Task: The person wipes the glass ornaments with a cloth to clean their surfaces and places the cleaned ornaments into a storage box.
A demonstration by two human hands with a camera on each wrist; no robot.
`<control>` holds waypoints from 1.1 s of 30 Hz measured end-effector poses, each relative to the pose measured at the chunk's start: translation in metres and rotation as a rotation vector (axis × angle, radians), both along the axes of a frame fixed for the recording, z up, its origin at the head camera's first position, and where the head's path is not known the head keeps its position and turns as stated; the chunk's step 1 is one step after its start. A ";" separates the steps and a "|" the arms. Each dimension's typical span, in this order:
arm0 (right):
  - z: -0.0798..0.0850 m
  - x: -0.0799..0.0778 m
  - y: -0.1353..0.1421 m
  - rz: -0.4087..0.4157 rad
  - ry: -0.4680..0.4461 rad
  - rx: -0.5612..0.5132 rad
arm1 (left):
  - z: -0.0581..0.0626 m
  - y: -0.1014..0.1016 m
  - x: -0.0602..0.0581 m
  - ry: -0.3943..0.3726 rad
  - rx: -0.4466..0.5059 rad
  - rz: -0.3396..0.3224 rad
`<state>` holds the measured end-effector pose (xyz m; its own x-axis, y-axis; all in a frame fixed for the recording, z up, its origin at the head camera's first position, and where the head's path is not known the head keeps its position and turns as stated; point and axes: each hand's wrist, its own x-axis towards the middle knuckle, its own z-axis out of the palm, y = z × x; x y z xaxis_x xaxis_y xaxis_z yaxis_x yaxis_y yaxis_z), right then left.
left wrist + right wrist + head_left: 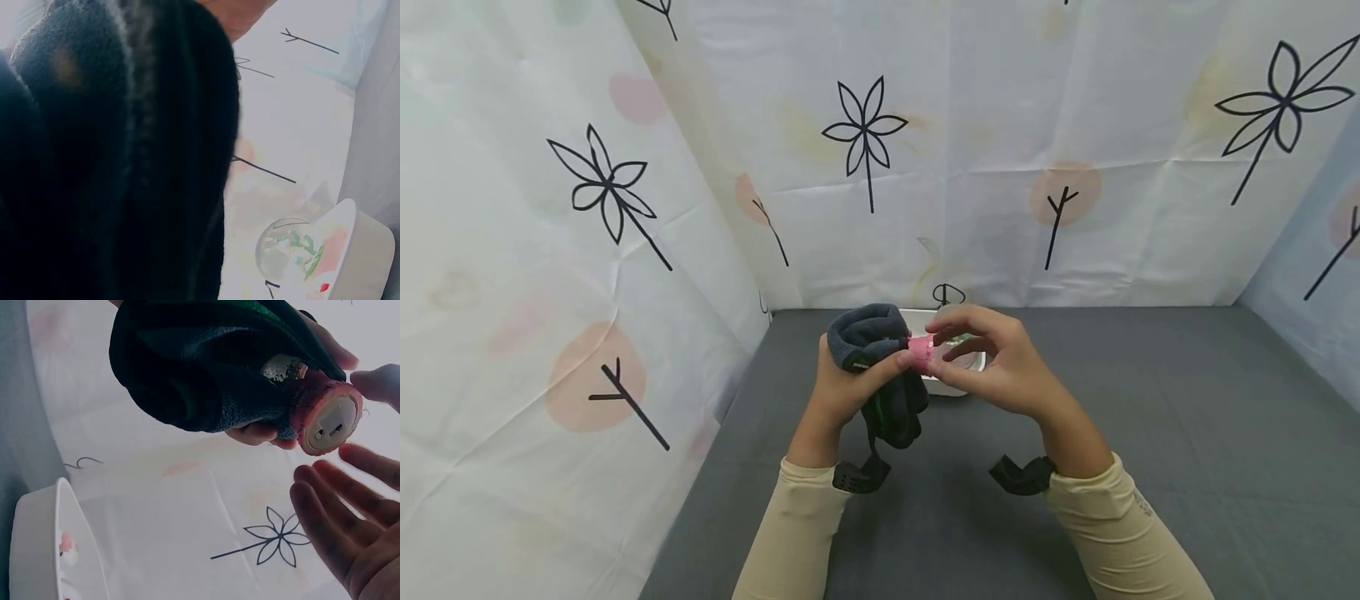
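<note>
In the head view my left hand grips a bunched dark blue-grey cloth. A small pink round base sticks out of the cloth on its right side, with my left thumb against it. The right wrist view shows this base's pale underside, with a panel and a small switch; what joins it is mostly wrapped in the cloth. Thumb and index finger of my right hand pinch the base's rim from opposite sides. My other right fingers are held apart from it. Dark cloth fills much of the left wrist view.
Behind the hands, a white tray stands on the grey table. A clear globe with green and white shapes inside shows at the tray in the left wrist view. A printed white curtain closes off the back and sides.
</note>
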<state>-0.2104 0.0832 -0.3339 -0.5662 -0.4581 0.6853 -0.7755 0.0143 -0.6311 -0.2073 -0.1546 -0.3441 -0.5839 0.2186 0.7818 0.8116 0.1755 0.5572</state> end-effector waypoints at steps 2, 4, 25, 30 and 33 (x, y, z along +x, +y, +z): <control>0.000 0.000 0.000 0.020 0.018 -0.019 | 0.000 0.000 0.000 -0.010 0.007 -0.002; 0.001 0.000 -0.001 0.043 0.032 -0.034 | 0.001 -0.001 0.001 -0.021 0.013 -0.004; 0.000 0.004 0.001 0.009 -0.018 0.013 | 0.001 -0.001 -0.001 0.061 -0.017 -0.032; -0.002 0.001 0.001 0.016 0.026 -0.013 | 0.001 0.000 0.001 0.034 -0.009 -0.014; -0.001 -0.001 0.001 -0.002 0.096 -0.040 | 0.002 0.001 0.000 0.032 -0.003 -0.013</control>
<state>-0.2110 0.0839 -0.3350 -0.4978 -0.4279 0.7544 -0.8326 -0.0079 -0.5538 -0.2068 -0.1539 -0.3424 -0.5558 0.2280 0.7995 0.8312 0.1663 0.5305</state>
